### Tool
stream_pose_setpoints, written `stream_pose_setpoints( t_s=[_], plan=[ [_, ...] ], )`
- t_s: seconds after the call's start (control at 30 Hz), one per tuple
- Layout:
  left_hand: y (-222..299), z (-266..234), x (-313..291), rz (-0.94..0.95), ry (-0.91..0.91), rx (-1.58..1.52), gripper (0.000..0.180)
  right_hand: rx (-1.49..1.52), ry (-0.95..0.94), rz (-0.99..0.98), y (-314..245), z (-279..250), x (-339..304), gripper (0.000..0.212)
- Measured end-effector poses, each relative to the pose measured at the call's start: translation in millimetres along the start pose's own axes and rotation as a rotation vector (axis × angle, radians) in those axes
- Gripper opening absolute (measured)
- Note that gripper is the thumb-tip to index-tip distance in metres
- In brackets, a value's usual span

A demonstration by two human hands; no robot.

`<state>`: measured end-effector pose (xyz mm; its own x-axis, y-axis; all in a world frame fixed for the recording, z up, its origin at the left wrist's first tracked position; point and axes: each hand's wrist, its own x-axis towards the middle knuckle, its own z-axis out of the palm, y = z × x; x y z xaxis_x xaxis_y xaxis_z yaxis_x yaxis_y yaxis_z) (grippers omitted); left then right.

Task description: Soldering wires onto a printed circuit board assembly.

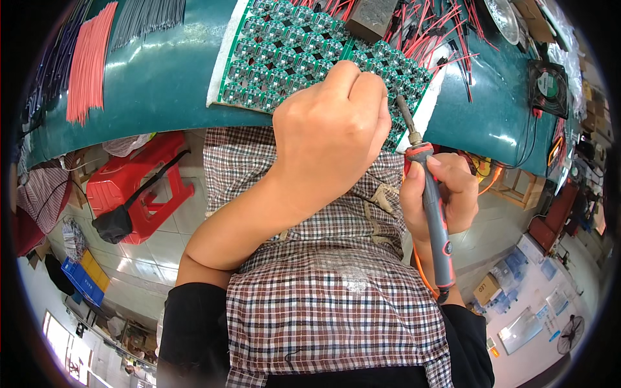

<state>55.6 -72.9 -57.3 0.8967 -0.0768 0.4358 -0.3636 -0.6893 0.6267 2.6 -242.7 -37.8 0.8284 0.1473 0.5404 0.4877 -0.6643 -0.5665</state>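
Observation:
A soldering iron (435, 213) with a dark grey and red handle is gripped in my right hand (456, 194). Its metal tip points up toward the right part of a green circuit board panel (236, 95), which carries many small round boards with components. My left hand (333, 126) is closed above the panel's near edge, fingers bent down. What those fingers pinch, if anything, is hidden behind the back of the hand. A white mat (223, 55) shows under the panel. Red and black wires (430, 32) lie across the panel's far right.
A dark rectangular block (372, 19) rests on the panel's far side. Bundles of pink wires (92, 64) and grey wires (149, 22) lie left on the green table (162, 77). A small black fan (548, 89) stands right. Below left is a red stool (132, 187).

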Motion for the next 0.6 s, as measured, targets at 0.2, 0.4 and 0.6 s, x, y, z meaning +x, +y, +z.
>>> stream_pose_setpoints(
  t_s=[0.2, 0.4, 0.6],
  plan=[
    [2, -2, 0, -0.031, -0.043, 0.003, 0.011, -0.016, -0.016, 0.045, -10, 2, 2, 0.030],
    [2, -3, -1, -0.026, -0.035, 0.002, 0.011, -0.107, -0.068, -0.016, -14, 3, 12, 0.032],
    [2, -6, -4, -0.040, -0.010, -0.036, 0.013, -0.014, 0.001, 0.003, -19, -12, 7, 0.027]
  ],
)
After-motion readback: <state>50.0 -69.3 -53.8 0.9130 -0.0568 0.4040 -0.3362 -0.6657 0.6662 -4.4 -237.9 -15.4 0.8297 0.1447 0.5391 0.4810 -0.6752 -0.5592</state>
